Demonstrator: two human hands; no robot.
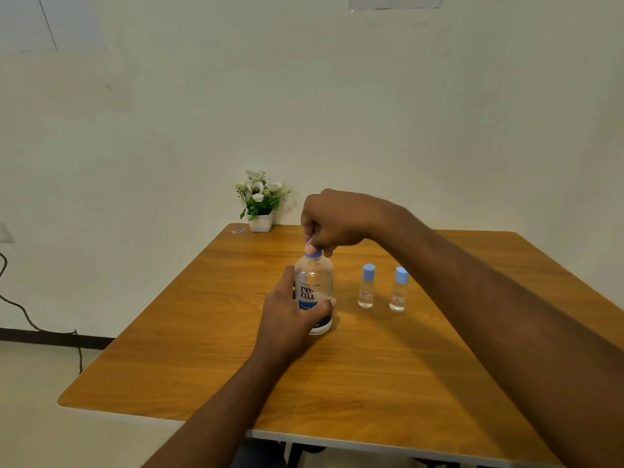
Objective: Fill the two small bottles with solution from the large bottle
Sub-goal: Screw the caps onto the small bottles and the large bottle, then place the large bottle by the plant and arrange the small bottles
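OK, near edge first: both forearms come in from the bottom of the frame, cut off at the elbows. Dark shapes under the table (202,332) edge, can't tell what they are.

Mid-table: left hand (287,312) wraps the lower half of the large bottle (314,282), thumb on the left side, fingertips curled round the right side across the blue label band. The hand hides the bottle's lower left and part of the print; "re-nu" is readable, the smaller text isn't. The bottle stands upright on the table, clear, with its fill level hard to judge.

Right hand (334,221) comes down from above, fingers bunched and pinching the blue cap (313,254). The hand covers the cap's top, so only the lower rim shows. Can't tell whether the cap is seated or loosened.

Just right of the large bottle, apart from it: first small bottle (366,292), then second small bottle (398,293) beside it, not touching each other. Both upright, light-blue caps on. Labels too small to read, contents unclear.

Far left corner of the table: a white flower pot (260,221) with white flowers against the wall (439,113), and a small clear scrap (238,231) next to it, unidentifiable.

Far left, off the table: a black cable (20,309) runs down the wall, its ends out of view.
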